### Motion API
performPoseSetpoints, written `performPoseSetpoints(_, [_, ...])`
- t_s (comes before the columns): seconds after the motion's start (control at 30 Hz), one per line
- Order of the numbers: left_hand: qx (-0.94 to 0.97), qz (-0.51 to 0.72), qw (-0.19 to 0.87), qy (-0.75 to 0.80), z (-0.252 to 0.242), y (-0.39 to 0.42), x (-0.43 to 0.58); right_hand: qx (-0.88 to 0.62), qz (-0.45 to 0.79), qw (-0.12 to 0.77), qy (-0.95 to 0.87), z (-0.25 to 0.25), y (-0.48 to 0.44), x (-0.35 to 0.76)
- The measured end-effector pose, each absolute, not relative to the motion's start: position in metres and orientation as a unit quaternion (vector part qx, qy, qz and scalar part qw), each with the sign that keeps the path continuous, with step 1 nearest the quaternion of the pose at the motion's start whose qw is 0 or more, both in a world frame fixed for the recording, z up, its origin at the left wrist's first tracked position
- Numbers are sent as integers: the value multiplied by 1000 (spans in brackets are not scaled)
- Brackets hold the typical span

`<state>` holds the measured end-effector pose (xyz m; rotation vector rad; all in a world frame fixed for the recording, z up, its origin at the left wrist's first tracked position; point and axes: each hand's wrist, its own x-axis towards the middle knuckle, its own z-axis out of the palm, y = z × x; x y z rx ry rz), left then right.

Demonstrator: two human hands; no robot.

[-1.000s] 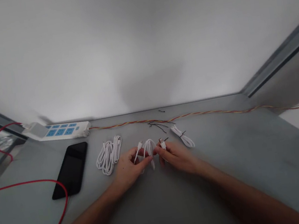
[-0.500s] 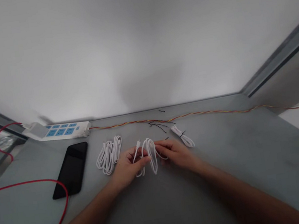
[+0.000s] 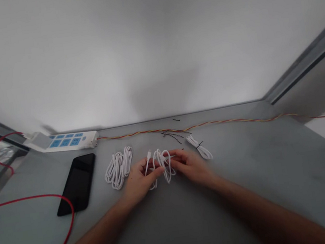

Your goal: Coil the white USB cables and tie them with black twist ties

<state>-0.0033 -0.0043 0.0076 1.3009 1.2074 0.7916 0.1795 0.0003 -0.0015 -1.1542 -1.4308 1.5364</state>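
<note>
Nearer together now, left hand [image 3: 139,181] and right hand [image 3: 191,167] pinch the loose-looped white cable [image 3: 165,165]

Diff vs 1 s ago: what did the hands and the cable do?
The right hand moved left, bringing the end it pinched in to the loops of the cable, close to the left hand. The left hand kept its hold on the loops. The loose bundle, tied bundle, phone and power strip lie as before.
</note>
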Motion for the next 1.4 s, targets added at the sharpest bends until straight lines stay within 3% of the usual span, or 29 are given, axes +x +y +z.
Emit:
performPoseSetpoints(0.7, [582,363,477,549,2,-6,-3,-388,680,393,-482,-7,2,178])
performPoseSetpoints(1.0, [619,361,416,559,0,-7,-4,-343,738,498,-299,-8,2,178])
performPoseSetpoints(1.1, [606,370,428,559,2,-8,-3,-337,729,492,-335,-10,3,180])
performPoseSetpoints(1.23, [588,384,444,556,4,-8,-1,-348,705,422,-451,-11,5,182])
performPoseSetpoints(1.4, [596,383,429,560,1,-10,0,-411,614,395,-546,-11,3,183])
